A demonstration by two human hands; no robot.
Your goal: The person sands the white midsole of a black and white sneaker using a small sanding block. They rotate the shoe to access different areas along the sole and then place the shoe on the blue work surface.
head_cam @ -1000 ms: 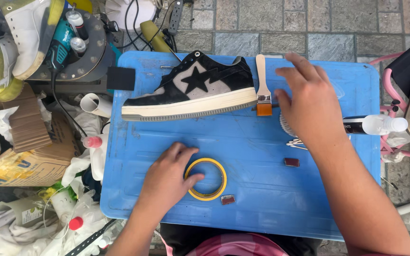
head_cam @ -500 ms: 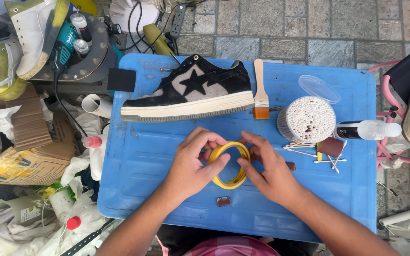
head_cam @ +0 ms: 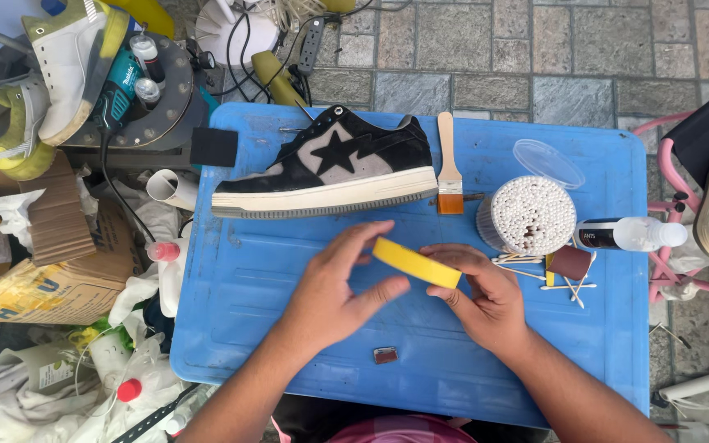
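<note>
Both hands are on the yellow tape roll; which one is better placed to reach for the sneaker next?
Probably the left hand. It sits nearer the black-and-grey sneaker, which lies just beyond its fingers. The right hand holds the yellow tape roll from the far side, closer to the cotton-swab tub.

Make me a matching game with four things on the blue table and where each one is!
Things:
1. yellow tape roll
2. black sneaker
3. paintbrush
4. tub of cotton swabs

Places:
A. lying just right of the sneaker's heel
B. held between both hands
C. beside a clear bottle, lid off
D. on its side at the table's far edge

Pairs: 1-B, 2-D, 3-A, 4-C
</note>
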